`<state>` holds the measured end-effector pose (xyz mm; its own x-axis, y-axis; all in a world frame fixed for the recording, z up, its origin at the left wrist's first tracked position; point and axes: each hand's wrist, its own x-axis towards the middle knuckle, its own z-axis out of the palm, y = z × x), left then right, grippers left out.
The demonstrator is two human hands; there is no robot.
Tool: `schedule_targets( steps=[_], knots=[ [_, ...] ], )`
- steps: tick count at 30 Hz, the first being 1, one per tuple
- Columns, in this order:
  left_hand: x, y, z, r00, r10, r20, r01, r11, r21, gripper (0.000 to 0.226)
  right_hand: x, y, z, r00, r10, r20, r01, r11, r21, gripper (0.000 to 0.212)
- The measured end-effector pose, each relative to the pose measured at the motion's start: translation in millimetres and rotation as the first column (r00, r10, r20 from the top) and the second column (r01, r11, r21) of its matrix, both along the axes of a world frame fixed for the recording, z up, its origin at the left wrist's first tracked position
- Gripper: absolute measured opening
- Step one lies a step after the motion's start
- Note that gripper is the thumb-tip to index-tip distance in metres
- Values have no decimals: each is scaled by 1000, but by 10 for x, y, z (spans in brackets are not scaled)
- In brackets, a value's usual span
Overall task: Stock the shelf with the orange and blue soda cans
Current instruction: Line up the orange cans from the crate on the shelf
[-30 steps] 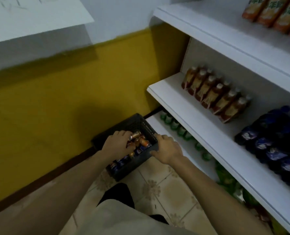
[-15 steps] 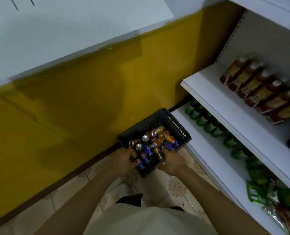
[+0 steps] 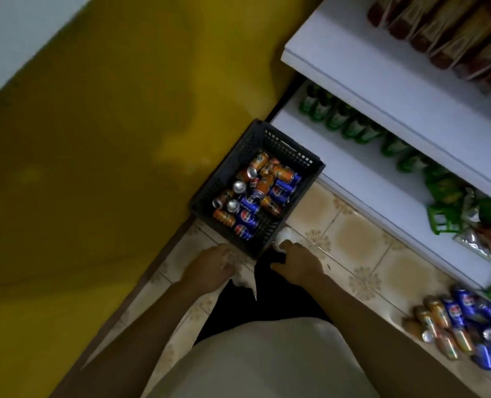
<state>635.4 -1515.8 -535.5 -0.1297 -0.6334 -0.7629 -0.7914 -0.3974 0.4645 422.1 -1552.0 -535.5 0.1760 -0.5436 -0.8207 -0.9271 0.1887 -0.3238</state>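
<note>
A black plastic crate stands on the tiled floor against the yellow wall, beside the shelf's end. Inside lie several orange soda cans and blue soda cans, jumbled together. My left hand hovers just below the crate's near left corner, fingers loosely curled, holding nothing. My right hand is at the near right corner, fingers pointing toward the crate and apart from it. More orange and blue cans lie on the floor at lower right.
A white bottom shelf carries green bottles and snack bags. The shelf above it holds brown bottles. My legs and light shirt fill the lower middle. A white shoe tip shows by the crate.
Both hands have come off the crate's near rim and drawn back toward me. The view has tilted down, so the crate sits further from my hands and floor cans appear at right.
</note>
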Motion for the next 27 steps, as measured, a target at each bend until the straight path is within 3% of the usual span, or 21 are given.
schedule_targets(
  steps=[4, 7, 12, 16, 19, 22, 24, 27],
  knots=[
    [-217, -247, -297, 999, 51, -14, -51, 997, 54, 43, -9, -470, -404, 985, -116, 126, 102, 988, 115, 44],
    [-391, -475, -691, 992, 63, -113, -44, 985, 164, 44, -39, -845, -823, 968, -196, 158, 175, 975, 137, 49],
    [-720, -1026, -1715, 972, 177, -156, -106, 919, 380, 46, -200, -1517, -1808, 990, -123, 74, 117, 990, 76, 50],
    [-841, -1298, -2535, 959, 266, -93, -198, 871, 449, 46, -254, -1778, -2644, 995, -102, -4, 102, 990, 93, 49],
    [-806, -1396, -3169, 958, 284, -32, -254, 896, 364, 50, -174, -1827, -3268, 986, -166, -33, 169, 982, 81, 49],
    [-749, -1589, -3795, 939, 344, 11, -340, 921, 190, 50, 20, -1850, -3841, 938, -344, 40, 336, 933, 129, 39],
    [-694, -1768, -4232, 915, 401, 42, -403, 904, 145, 49, 168, -1905, -4216, 852, -515, 93, 497, 852, 165, 32],
    [-655, -1993, -4855, 902, 431, 3, -429, 899, 89, 48, 313, -2046, -4739, 673, -738, 54, 723, 671, 162, 25]
  ],
)
